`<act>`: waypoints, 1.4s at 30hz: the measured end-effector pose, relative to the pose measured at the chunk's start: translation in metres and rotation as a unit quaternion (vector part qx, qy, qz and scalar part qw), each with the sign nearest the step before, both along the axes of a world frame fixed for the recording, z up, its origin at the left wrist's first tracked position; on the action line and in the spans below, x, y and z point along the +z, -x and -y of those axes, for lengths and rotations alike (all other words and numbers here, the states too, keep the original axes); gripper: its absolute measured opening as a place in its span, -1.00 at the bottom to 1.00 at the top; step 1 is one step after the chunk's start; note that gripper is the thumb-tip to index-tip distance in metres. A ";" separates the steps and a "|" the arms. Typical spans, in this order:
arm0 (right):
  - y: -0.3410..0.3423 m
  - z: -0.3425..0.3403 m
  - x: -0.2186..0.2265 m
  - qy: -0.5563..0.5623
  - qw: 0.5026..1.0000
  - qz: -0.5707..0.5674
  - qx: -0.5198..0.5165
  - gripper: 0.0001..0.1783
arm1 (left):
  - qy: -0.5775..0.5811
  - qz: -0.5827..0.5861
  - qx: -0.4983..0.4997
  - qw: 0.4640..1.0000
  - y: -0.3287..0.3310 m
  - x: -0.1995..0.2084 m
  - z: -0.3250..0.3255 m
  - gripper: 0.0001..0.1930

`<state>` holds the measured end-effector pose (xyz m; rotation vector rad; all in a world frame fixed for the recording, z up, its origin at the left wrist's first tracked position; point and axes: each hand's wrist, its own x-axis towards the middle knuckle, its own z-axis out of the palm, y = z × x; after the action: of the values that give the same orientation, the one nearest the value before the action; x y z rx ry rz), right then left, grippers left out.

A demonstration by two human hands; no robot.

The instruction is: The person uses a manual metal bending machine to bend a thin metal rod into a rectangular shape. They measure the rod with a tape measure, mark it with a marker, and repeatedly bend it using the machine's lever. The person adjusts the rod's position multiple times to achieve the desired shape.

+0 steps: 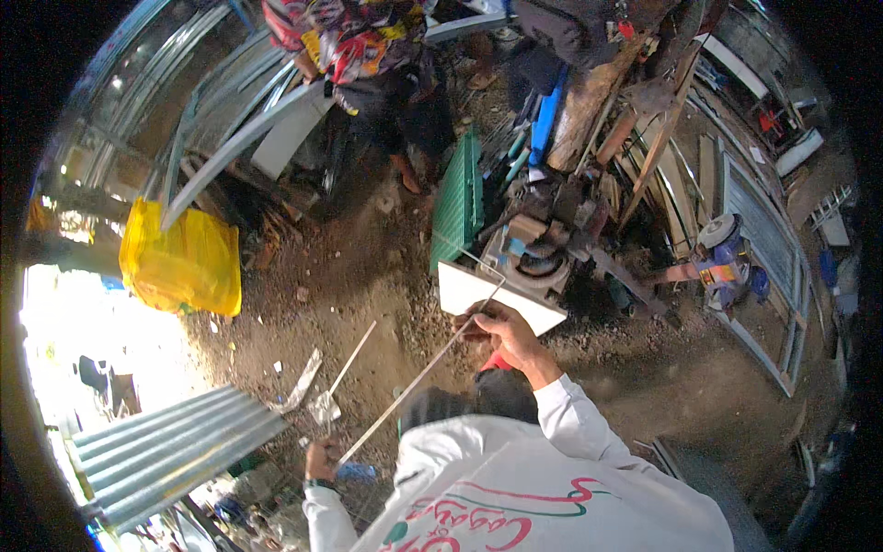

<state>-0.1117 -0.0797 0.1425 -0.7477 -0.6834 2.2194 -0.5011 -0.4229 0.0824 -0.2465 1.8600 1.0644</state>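
A long, thin pale rod (405,397) slants from lower left to upper right in front of me. My right hand (506,333) pinches it near its upper end, between thumb and fingers. Closed round the lower end is my left hand (320,460), close to my body. Past my right hand the rod looks bent and crosses over a white board (492,299). The board leans against a dusty machine (538,262) with a round part. Beside that machine stands a green ribbed plastic panel (460,202).
A yellow bag (179,258) hangs at left, above a corrugated metal sheet (175,451). People stand at the top, one in a patterned shirt (354,37). An angle grinder (722,253) lies at right by a metal frame (786,304). Scrap litters the dirt floor (322,294).
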 end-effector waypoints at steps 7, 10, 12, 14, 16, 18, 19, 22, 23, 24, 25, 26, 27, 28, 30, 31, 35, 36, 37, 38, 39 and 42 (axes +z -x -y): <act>0.057 0.104 0.050 -0.049 0.997 0.031 0.043 -0.65 | -0.075 0.153 0.074 0.983 0.103 -0.019 0.125 -0.85; 0.079 0.135 0.065 -0.076 0.996 0.039 0.037 -0.69 | -0.114 0.121 0.115 0.979 0.099 -0.019 0.135 -0.82; 0.102 0.158 0.078 -0.086 0.995 0.035 0.047 -0.69 | -0.127 0.190 0.140 0.963 0.121 -0.015 0.170 -0.81; 0.120 0.183 0.095 -0.113 0.991 0.032 0.069 -0.70 | -0.155 0.257 0.104 0.948 0.139 -0.010 0.198 -0.77; 0.130 0.205 0.098 -0.114 0.989 0.045 0.078 -0.71 | -0.135 0.208 0.138 0.959 0.135 -0.005 0.208 -0.76; 0.138 0.227 0.101 -0.113 0.990 0.031 0.073 -0.71 | -0.121 0.144 0.160 0.969 0.138 -0.002 0.228 -0.75; 0.144 0.235 0.104 -0.113 0.991 0.021 0.073 -0.71 | -0.160 0.194 0.126 0.960 0.154 -0.002 0.248 -0.72; 0.141 0.247 0.113 -0.129 0.989 0.051 0.059 -0.68 | -0.230 0.180 0.118 0.949 0.142 0.016 0.241 -0.65; 0.140 0.248 0.115 -0.132 0.988 0.059 0.056 -0.67 | -0.263 0.206 0.113 0.936 0.148 0.017 0.248 -0.63; 0.140 0.250 0.116 -0.122 0.990 0.054 0.051 -0.64 | -0.272 0.187 0.084 0.940 0.159 0.012 0.257 -0.62; 0.140 0.252 0.119 -0.127 0.990 0.049 0.046 -0.64 | -0.283 0.167 0.057 0.943 0.169 0.007 0.268 -0.60; 0.138 0.252 0.122 -0.133 0.989 0.046 0.041 -0.64 | -0.281 0.127 0.038 0.950 0.176 0.002 0.275 -0.59; 0.138 0.253 0.127 -0.140 0.989 0.042 0.034 -0.64 | -0.278 0.086 0.018 0.956 0.183 -0.003 0.281 -0.57; 0.132 0.254 0.138 -0.146 0.988 0.047 0.008 -0.64 | -0.227 -0.003 0.004 0.974 0.172 -0.001 0.265 -0.48; 0.114 0.248 0.154 -0.196 0.979 0.050 -0.014 -0.62 | -0.333 0.000 0.060 0.941 0.152 0.020 0.224 -0.45; 0.108 0.247 0.169 -0.216 0.975 0.040 -0.024 -0.61 | -0.380 -0.004 0.089 0.921 0.149 0.029 0.212 -0.43; 0.092 0.237 0.238 -0.292 0.953 -0.035 -0.072 -0.58 | -0.627 -0.030 -0.004 0.779 0.158 0.010 0.168 -0.50; 0.080 0.233 0.258 -0.308 0.946 0.002 -0.100 -0.55 | -0.508 -0.095 0.157 0.842 0.115 0.031 0.120 -0.55; 0.074 0.232 0.276 -0.313 0.942 0.019 -0.119 -0.53 | -0.499 -0.110 0.161 0.844 0.107 0.042 0.100 -0.55; 0.071 0.235 0.292 -0.328 0.934 0.050 -0.134 -0.52 | -0.491 -0.123 0.166 0.846 0.104 0.048 0.083 -0.55; 0.067 0.240 0.309 -0.342 0.924 0.084 -0.149 -0.51 | -0.483 -0.133 0.170 0.849 0.094 0.055 0.063 -0.55; 0.020 0.254 0.334 -0.455 0.808 0.293 -0.233 -0.52 | -0.487 -0.104 0.180 0.849 0.049 0.095 0.016 -0.55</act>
<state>-0.1319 -0.3341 0.4769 -0.9240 -1.5150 0.9681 -0.5506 -0.4387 0.1772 0.1408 1.2362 2.2217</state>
